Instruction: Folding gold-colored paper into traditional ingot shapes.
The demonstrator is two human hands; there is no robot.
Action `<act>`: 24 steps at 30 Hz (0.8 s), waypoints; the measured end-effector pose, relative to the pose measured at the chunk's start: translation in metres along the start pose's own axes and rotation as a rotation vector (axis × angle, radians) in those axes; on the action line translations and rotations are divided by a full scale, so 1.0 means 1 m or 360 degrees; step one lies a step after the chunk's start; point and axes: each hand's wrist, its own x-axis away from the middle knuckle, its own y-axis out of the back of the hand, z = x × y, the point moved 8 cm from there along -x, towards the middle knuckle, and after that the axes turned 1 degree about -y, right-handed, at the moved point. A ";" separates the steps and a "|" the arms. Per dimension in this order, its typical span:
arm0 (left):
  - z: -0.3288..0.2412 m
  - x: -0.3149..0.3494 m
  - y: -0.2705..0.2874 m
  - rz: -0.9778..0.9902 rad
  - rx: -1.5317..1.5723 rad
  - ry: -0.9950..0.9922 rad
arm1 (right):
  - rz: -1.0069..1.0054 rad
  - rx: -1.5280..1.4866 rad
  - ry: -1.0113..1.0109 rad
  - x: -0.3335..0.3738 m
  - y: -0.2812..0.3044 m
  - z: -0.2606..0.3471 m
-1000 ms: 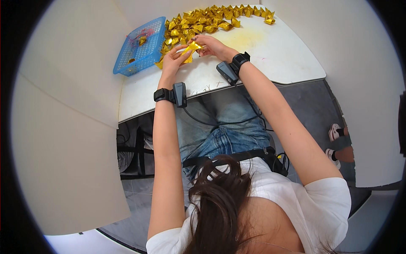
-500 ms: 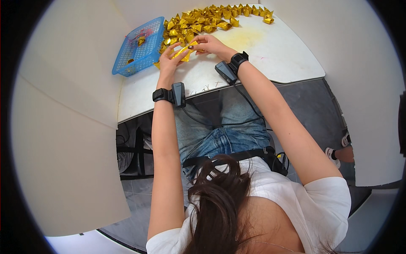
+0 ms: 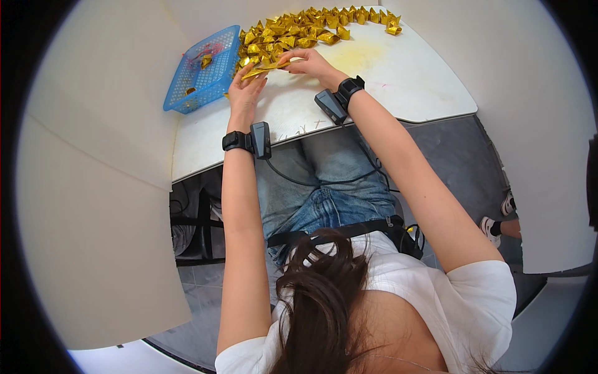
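White tabletop (image 3: 430,93), stained yellow to the right of the grip, set between pale partitions (image 3: 93,187). Left of the grip, a blue perforated basket (image 3: 208,100); just beyond it, crowded folded gold pieces (image 3: 283,31). Left hand (image 3: 245,93) and right hand (image 3: 313,64) pinch a gold foil piece (image 3: 266,67) between them: shiny, narrow, creased, its finer folds too small to resolve.

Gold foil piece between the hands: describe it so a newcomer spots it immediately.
On the white tabletop, a heap of folded gold foil pieces lies right of the blue perforated plastic basket. At the heap's near edge, the left hand and right hand hold the gold foil piece. It alone is held, and looks flatter than its peaked neighbours.
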 end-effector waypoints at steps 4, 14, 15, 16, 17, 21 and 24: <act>0.000 -0.001 0.006 0.0005 0.0074 0.0000 | 0.0022 0.0055 0.0008 0.001 -0.005 0.002; -0.006 0.011 -0.022 0.0151 -0.0082 0.0199 | -0.0017 -0.0006 -0.0084 0.003 -0.004 -0.005; -0.006 0.011 -0.022 0.0150 -0.0083 0.0198 | -0.0040 0.0002 -0.0103 0.002 -0.003 -0.005; -0.006 0.011 -0.023 0.0192 -0.0072 0.0206 | -0.0039 0.0001 -0.0103 0.002 -0.003 -0.005; -0.005 0.010 -0.024 0.0234 -0.0061 0.0213 | -0.0049 -0.0011 -0.0124 0.002 -0.003 -0.006; -0.003 0.009 -0.024 0.0289 0.0030 0.0230 | -0.0024 -0.0112 -0.0248 0.002 -0.002 -0.010; -0.004 0.009 -0.022 0.0263 0.0015 0.0210 | -0.0028 -0.0157 -0.0246 0.003 -0.002 -0.008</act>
